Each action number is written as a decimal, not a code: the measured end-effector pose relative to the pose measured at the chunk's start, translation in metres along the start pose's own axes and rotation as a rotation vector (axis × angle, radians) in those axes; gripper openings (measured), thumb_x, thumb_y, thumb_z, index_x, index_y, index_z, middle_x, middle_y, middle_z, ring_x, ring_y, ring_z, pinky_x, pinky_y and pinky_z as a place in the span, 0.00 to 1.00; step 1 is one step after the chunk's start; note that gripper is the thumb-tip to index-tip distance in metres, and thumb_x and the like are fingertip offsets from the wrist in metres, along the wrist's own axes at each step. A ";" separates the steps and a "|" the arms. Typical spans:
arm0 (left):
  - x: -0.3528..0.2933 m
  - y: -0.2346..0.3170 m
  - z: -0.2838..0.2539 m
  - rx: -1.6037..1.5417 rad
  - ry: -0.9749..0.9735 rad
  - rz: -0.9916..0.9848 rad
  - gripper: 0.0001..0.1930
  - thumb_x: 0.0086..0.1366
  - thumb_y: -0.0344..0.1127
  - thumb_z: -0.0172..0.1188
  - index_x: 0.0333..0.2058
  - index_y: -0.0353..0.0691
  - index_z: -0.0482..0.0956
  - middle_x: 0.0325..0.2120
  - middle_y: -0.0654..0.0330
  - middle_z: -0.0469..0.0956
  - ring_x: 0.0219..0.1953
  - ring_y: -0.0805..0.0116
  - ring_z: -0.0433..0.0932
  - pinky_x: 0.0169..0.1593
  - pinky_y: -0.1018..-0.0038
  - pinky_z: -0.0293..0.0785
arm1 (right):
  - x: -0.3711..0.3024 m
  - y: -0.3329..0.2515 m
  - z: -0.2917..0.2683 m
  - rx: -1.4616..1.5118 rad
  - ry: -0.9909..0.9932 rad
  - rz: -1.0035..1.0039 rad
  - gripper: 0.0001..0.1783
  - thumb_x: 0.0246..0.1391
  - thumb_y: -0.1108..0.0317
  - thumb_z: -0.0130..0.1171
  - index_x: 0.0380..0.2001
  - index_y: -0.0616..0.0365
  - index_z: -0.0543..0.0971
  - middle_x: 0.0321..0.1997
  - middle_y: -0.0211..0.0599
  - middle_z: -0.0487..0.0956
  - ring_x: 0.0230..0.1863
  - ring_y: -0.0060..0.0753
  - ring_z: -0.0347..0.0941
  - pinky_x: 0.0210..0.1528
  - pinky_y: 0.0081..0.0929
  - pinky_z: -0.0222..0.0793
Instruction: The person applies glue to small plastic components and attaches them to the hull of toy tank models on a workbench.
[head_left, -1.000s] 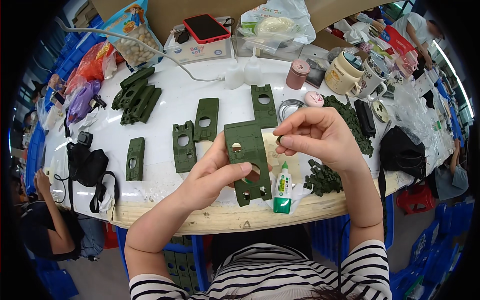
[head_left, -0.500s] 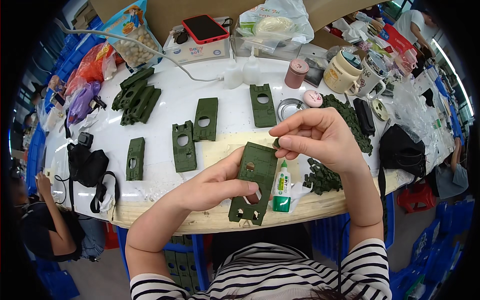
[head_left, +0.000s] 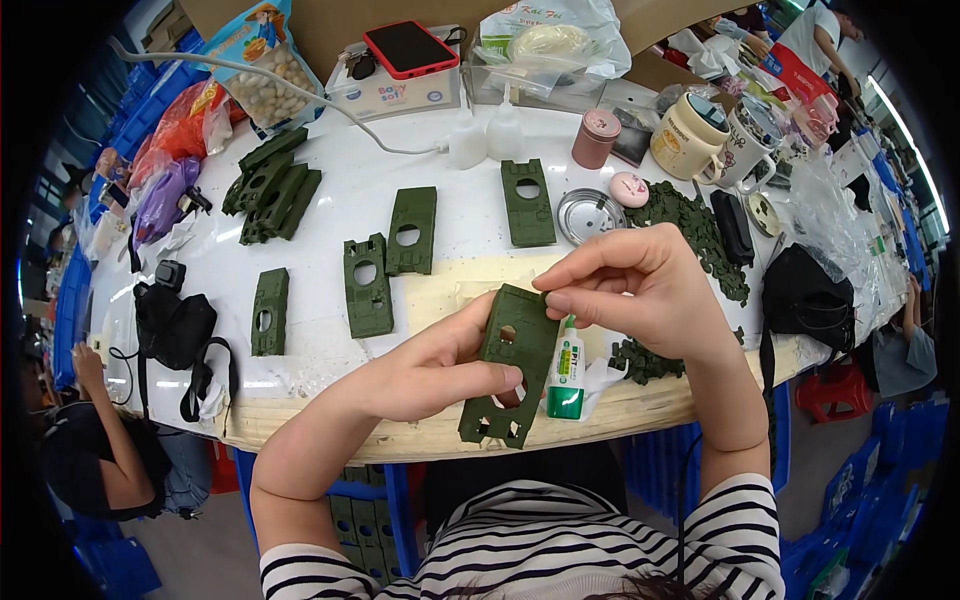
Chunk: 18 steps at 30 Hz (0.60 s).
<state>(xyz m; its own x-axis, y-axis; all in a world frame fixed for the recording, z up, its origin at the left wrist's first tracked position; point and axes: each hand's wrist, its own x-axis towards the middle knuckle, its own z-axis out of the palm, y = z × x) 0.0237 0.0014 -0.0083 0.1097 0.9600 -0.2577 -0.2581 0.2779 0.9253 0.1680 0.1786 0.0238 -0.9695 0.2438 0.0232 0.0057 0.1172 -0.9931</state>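
Observation:
A dark green plastic model hull plate (head_left: 522,336), flat with round and square cut-outs, is held tilted over the table's front edge. My left hand (head_left: 437,368) grips it from its left side, thumb across the face near the large hole. Thumb and forefinger of my right hand (head_left: 635,290) pinch at the plate's upper right corner, on a small green part that the fingers mostly hide. Just right of the plate, below my right hand, lies a white glue bottle (head_left: 568,372) with a green base and green nozzle.
Similar green plates (head_left: 367,290) lie across the white table (head_left: 310,200), with a stack (head_left: 275,195) at the left. Piles of small green parts (head_left: 690,225) sit at the right near a round metal tin (head_left: 588,215). Mugs (head_left: 690,138) and a red-cased phone (head_left: 411,50) stand farther back.
My right hand has brought its fingertips and the small part against the plate's upper right corner. My left hand keeps its hold on the plate.

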 end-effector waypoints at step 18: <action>0.000 0.000 0.001 0.021 -0.012 -0.004 0.31 0.63 0.31 0.53 0.62 0.37 0.51 0.47 0.53 0.72 0.47 0.62 0.78 0.42 0.75 0.75 | 0.000 0.009 0.013 -0.374 0.004 -0.305 0.04 0.42 0.69 0.65 0.23 0.56 0.80 0.33 0.30 0.72 0.40 0.31 0.66 0.45 0.28 0.61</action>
<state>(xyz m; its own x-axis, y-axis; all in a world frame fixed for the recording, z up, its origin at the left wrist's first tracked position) 0.0246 0.0013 -0.0085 0.1220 0.9583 -0.2586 -0.2373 0.2811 0.9299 0.1653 0.1672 0.0130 -0.9396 0.1480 0.3086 -0.1909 0.5217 -0.8315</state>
